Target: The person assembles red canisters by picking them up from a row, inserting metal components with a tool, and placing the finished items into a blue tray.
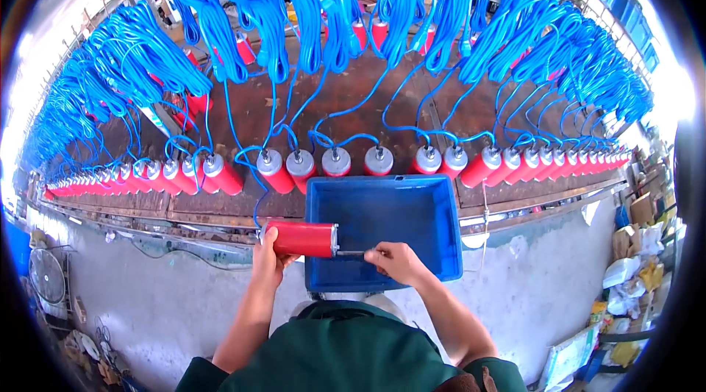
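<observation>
My left hand (269, 254) is closed around the capped end of a red metal cylinder (305, 239), which lies sideways over the left part of a blue plastic crate (450, 234). A blue cable runs from that capped end up toward the table. From the cylinder's other end, which has a metal rim, a thin metal rod (351, 253) sticks out to the right. My right hand (396, 260) pinches the rod's far end above the crate. Whether the rod is part of the cylinder or a separate tool, I cannot tell.
Several red cylinders (379, 162) with grey caps stand in a row along the front of a brown table (338, 105). Coiled blue cables (305, 9) hang above it, each line leading down. A floor fan (48, 274) stands at left; boxes and bags (625, 271) pile up at right.
</observation>
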Available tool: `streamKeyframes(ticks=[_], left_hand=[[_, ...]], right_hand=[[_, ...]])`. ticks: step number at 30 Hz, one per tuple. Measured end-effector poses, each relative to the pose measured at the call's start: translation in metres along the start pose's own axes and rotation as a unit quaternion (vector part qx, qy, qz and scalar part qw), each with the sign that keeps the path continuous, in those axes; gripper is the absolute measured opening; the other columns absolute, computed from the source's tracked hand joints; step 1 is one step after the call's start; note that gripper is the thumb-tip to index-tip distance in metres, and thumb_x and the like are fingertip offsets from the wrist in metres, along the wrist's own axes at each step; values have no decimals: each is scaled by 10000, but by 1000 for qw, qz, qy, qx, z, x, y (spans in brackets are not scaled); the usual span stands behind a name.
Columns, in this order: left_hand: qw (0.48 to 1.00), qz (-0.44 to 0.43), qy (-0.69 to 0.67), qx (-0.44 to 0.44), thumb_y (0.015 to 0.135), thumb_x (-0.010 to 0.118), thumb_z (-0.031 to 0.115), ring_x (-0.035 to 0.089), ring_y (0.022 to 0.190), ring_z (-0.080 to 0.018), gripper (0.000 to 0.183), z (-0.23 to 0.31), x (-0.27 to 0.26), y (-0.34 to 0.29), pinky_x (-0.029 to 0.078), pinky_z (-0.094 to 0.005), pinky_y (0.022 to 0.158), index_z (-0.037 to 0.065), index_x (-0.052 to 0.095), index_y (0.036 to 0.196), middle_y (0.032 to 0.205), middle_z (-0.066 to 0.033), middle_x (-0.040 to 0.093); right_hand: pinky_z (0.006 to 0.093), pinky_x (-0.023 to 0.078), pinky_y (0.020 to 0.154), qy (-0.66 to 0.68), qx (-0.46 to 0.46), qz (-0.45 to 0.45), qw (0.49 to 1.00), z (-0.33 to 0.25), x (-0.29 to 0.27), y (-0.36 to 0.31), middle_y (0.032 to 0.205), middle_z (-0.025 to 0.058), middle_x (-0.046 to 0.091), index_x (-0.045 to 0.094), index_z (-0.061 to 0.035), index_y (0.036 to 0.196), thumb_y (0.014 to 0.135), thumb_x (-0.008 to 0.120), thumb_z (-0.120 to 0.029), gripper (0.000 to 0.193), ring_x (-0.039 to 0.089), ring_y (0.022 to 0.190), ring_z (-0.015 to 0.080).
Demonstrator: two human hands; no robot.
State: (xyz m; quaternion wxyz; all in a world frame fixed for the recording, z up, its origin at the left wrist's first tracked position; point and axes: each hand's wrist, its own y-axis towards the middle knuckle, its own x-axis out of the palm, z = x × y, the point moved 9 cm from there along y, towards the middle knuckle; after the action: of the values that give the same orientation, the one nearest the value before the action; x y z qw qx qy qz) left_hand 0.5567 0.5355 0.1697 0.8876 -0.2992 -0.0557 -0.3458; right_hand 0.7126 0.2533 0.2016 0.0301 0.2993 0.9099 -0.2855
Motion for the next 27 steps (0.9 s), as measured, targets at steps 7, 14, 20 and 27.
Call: streamKeyframes(ticks=[7,14,20,27], left_hand=[[1000,-6,4,25,1044,639,519,783,1009,-308,602,2,-3,2,663,-414,739,1,604,1350,1202,-191,753],[1000,-3,-15,11,1043,632,531,784,1031,-302,595,0,-1,2,668,-410,762,32,611,1366,1216,-168,759],[999,-26,-36,18,1030,685,477,789,995,-319,585,-1,-1,0,686,-422,782,-11,607,1344,1205,-200,749],[999,32,-13,2,1073,596,503,781,967,-285,565,-1,-2,-1,653,-383,719,38,598,1394,1214,-173,751]], right_hand=[[383,599,864,-83,-110,114,984,-23,-6,-13,1067,173,763,714,-30,1257,1015,746,-489,521,741,945,273],[371,596,903,-226,-317,125,913,-54,-6,-28,1252,130,722,709,-83,1355,1054,708,-227,334,723,981,305],[262,410,489,246,88,24,965,9,18,7,747,54,656,676,-74,1415,1145,559,-374,420,551,572,103],[391,605,915,-224,-328,82,914,-58,-9,-29,1241,183,672,732,-40,1307,949,839,-315,464,719,1083,317]])
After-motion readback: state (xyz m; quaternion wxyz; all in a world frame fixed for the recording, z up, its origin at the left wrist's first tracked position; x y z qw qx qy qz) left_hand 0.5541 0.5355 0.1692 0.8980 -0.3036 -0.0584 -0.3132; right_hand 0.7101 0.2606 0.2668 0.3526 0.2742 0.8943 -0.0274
